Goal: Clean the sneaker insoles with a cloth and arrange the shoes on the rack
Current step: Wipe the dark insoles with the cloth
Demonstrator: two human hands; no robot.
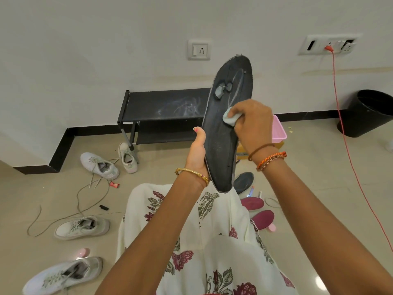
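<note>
My left hand (197, 150) grips a long black insole (223, 133) at its lower half and holds it upright in front of me. The insole has worn holes near its top. My right hand (253, 124) presses a small pale blue cloth (230, 119) against the insole's middle. Behind it stands a low black shoe rack (161, 107) against the wall, its top shelf dusty. Several white sneakers (98, 166) lie scattered on the floor to the left. Another dark insole (244, 182) and two maroon insoles (253, 203) lie on the floor at the right.
A pink tray (279, 133) rests on a cardboard box beside the rack. A black bin (368, 112) stands at the right wall, with a red cable (340, 116) hanging from a socket. Loose laces (85, 201) trail over the floor at the left.
</note>
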